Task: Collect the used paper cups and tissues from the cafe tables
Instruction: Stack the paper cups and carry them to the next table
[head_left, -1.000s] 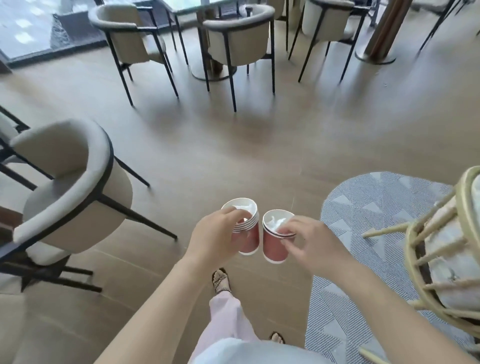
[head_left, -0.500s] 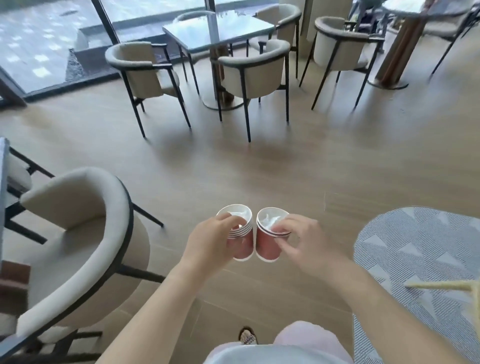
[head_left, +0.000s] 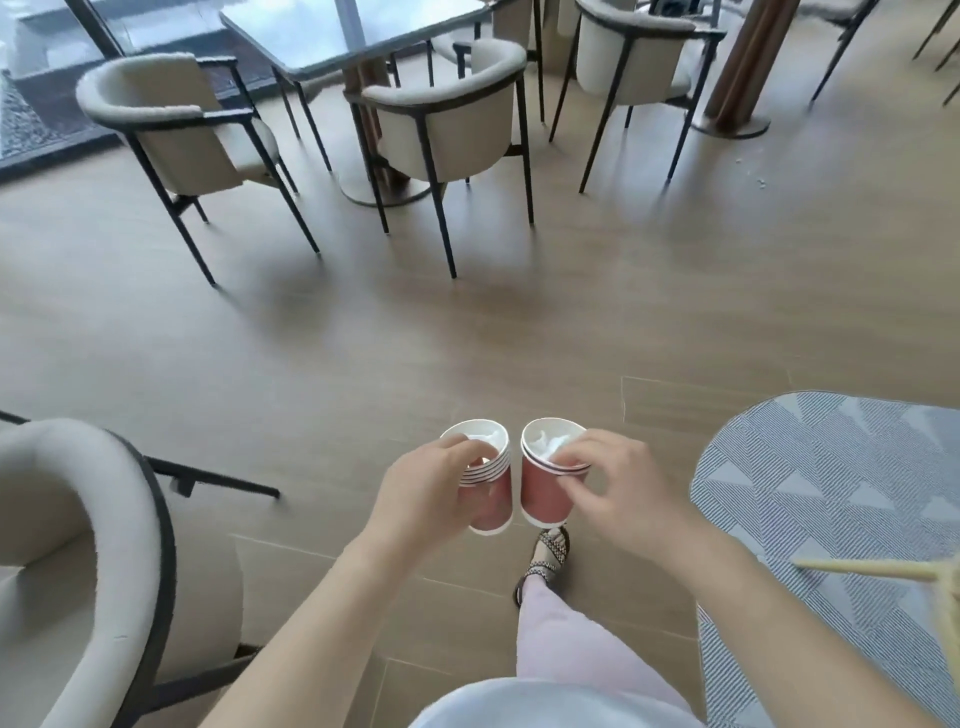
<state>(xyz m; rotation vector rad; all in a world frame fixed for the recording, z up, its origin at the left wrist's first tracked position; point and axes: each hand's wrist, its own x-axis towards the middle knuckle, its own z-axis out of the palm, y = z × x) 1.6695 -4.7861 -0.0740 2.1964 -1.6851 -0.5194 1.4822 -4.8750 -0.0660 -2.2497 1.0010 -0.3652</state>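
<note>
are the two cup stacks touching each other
Apart. The head view shows a thin strip of floor between the left stack, gripped by the left hand, and the right stack.

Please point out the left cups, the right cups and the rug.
left cups (head_left: 498, 500): head view, on the red side wall.
right cups (head_left: 540, 493): head view, on the red side wall.
rug (head_left: 831, 493): head view, on its patterned surface.

Matt red paper with white rolled rims on left cup stack (head_left: 492, 501) and right cup stack (head_left: 543, 493); soft, crumpled white tissue (head_left: 549, 445) inside each. Smooth wood-look plank floor (head_left: 363, 353), low sheen. Flat-woven cloth rug (head_left: 831, 467), matt. Nubby cloth upholstery on chair (head_left: 457, 124), matt black metal frame. Glossy, reflective table top (head_left: 343, 36).
</note>
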